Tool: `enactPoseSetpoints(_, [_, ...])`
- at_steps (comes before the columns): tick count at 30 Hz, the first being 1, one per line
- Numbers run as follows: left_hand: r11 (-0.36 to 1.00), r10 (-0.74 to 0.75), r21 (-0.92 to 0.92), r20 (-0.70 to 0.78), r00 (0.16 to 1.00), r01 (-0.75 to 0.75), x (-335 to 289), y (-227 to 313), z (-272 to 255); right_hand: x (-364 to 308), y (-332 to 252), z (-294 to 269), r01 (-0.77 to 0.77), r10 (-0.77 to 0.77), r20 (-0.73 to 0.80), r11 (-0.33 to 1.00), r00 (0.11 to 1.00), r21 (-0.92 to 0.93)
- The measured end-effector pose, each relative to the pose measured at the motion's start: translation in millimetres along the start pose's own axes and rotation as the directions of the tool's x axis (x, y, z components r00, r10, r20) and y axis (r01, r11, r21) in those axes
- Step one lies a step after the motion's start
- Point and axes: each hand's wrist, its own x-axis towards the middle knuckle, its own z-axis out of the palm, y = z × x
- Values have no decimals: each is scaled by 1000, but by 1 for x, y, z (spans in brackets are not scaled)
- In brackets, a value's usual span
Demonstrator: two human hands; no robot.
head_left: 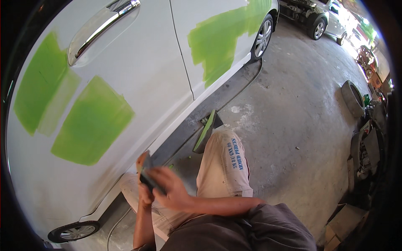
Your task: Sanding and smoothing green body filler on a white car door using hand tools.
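Close to the lower edge of a white car door, my left hand point(145, 195) is closed on a dark flat block point(150, 180), its fingers reaching up behind it. My right hand point(173, 190) comes across from the right and grips the same block from the other side, slightly smeared by motion. Exactly what kind of block it is cannot be made out. Green filler patches point(94, 121) cover parts of the white car point(155, 79). Beyond my hands, by my knee, a flat board with a green face point(205, 131) stands tilted on edge.
A thin hose point(247, 85) runs along the floor beside the car. At the right lie a loose tire point(352, 98), dark scrap parts point(368, 146) and cardboard point(345, 221). Another vehicle point(320, 25) stands at the far right. My bent legs frame the near floor.
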Motion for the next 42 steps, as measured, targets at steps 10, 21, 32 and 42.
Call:
enactPoseSetpoints(10, [905,-212,-377,6,977,199,-41,-27,-3,9,15,-5,15,-20,-56,996,998,-93])
enactPoseSetpoints(21, [816,-433,-454,-69,899,359,-11,13,-8,23,29,-35,-73,91,54,958,994,-278])
enactPoseSetpoints(32, [619,-542,-700,-51,839,357,-29,-20,23,-6,3,-8,-20,92,340,978,936,-208])
enactPoseSetpoints(42, [952,-263,-182,-72,962,246,-38,-23,11,0,28,-9,-420,432,208,902,878,-99])
